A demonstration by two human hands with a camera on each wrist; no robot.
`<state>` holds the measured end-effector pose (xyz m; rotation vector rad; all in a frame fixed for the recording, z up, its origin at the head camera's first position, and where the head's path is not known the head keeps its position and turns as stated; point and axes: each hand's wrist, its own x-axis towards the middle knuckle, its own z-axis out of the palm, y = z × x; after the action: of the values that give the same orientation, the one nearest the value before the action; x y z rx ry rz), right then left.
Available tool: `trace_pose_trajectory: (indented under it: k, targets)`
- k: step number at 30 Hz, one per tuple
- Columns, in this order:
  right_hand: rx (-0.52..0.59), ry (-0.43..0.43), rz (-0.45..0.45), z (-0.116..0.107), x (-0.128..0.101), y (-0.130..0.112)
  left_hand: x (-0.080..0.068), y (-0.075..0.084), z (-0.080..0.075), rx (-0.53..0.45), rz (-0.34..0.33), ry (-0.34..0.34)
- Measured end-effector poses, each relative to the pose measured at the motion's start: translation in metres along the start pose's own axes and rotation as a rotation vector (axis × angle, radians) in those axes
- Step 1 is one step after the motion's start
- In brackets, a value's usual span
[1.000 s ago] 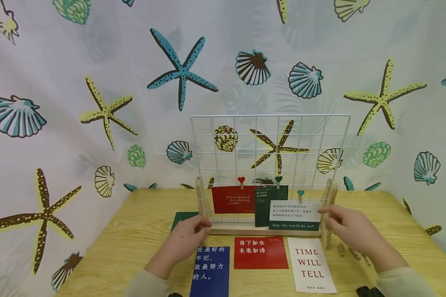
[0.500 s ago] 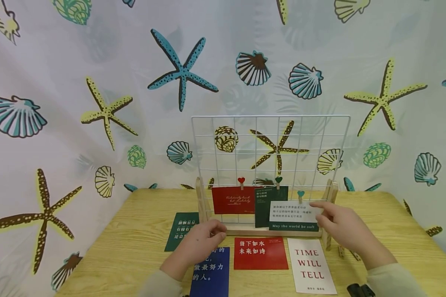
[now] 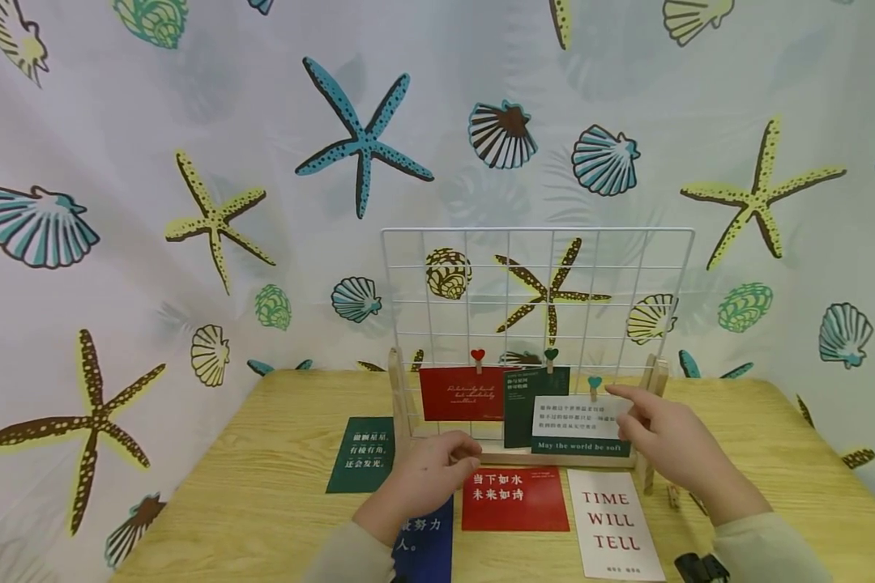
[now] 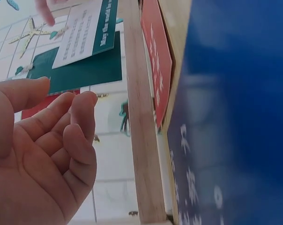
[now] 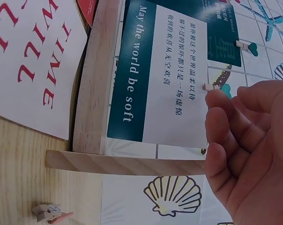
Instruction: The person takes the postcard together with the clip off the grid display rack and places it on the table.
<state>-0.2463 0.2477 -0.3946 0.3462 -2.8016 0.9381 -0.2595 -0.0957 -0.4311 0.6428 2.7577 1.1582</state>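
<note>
Right hand [image 3: 659,441] reaches, fingers loose, to the teal-heart clip [image 3: 594,383] holding my third card [image 3: 579,424] on the grid [image 3: 539,291]; left hand [image 3: 437,470] hovers empty; four cards wait on the bench [image 3: 262,502]

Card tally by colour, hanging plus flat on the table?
Red: 2, hanging red card, flat red card
Green: 2, hanging green card, flat green card
White: 2, hanging white card, flat white card
Blue: 1, blue card
Total: 7
</note>
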Motion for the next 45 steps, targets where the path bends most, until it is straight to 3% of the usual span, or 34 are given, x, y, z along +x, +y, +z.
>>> trace_pose_trajectory:
  k: [24, 31, 45]
  targets:
    - [-0.026, 0.012, 0.067, 0.001, 0.014, -0.013, 0.025, 0.034, 0.035, -0.071, -0.050, -0.059]
    - [-0.078, 0.011, 0.033, 0.002, 0.019, -0.016, 0.033, 0.041, 0.042, -0.064, -0.059, -0.029]
    - [-0.150, -0.045, 0.004, 0.002, 0.029, -0.027, 0.044, 0.048, 0.054, -0.082, -0.145, 0.036]
